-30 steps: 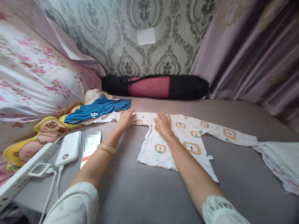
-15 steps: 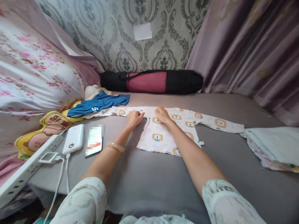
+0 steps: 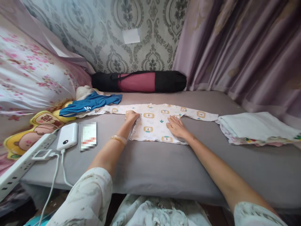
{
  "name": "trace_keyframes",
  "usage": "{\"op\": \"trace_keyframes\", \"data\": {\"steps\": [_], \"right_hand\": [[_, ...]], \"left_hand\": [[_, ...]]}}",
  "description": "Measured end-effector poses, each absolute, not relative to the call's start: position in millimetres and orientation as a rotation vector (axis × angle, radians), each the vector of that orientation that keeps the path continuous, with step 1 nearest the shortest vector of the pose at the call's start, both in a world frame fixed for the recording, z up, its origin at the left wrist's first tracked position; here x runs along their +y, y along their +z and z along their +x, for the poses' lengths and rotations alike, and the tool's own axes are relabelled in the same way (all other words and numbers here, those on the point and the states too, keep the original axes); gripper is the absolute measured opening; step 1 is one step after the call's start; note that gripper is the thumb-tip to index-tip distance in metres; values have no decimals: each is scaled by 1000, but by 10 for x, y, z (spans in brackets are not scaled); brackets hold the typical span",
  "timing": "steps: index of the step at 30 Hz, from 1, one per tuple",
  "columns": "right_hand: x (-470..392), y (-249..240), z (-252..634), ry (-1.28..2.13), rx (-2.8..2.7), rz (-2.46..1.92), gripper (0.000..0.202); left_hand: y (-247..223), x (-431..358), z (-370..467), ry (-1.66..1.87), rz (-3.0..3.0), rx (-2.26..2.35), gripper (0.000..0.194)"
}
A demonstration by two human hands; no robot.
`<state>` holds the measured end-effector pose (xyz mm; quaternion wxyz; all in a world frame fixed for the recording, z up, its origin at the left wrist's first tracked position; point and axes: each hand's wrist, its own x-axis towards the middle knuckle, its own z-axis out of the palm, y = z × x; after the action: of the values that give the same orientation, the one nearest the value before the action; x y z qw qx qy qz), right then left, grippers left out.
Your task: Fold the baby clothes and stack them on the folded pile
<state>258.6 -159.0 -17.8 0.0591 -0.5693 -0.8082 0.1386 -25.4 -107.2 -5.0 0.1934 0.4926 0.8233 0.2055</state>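
A white long-sleeved child's shirt [image 3: 155,124] with yellow lion prints lies spread on the grey sheet, its sleeves stretched to both sides. My left hand [image 3: 132,116] is closed at the shirt's left side, just below the sleeve, its fingers curled in on the cloth there. On the right part of the shirt's body my right hand [image 3: 176,126] lies flat, palm down with fingers stretched out. The right sleeve's cuff reaches a stack of folded cloths [image 3: 256,125]. Near the left sleeve's end is a blue garment [image 3: 94,103].
A black and maroon roll bag [image 3: 136,82] lies along the wall. At left are a yellow cartoon cushion [image 3: 42,130], a white power bank [image 3: 67,136], a phone [image 3: 88,136] and a power strip [image 3: 14,174] with white cables. A purple curtain [image 3: 211,47] hangs at right.
My right hand has moved from the shirt's upper middle down to its right side and lies flatter. My left hand stays by the left side, now closed on the cloth. The camera view has turned right.
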Motion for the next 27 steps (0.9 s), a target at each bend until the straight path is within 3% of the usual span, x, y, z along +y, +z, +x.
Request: {"op": "trace_keyframes", "data": {"steps": [5, 17, 23, 27], "right_hand": [[-1726, -170, 2588, 344, -2467, -1732, 64], [-1797, -189, 2569, 250, -2420, -1721, 60], [-1804, -166, 2567, 269, -2428, -1710, 61], [-1830, -170, 2602, 278, -2471, -1669, 61]], "left_hand": [[-42, -1196, -190, 612, 1642, 2356, 27], [13, -1411, -120, 298, 2130, 2430, 36], [-132, -1603, 59, 209, 2605, 1676, 50], [-270, -1754, 69, 109, 2499, 1592, 61]]}}
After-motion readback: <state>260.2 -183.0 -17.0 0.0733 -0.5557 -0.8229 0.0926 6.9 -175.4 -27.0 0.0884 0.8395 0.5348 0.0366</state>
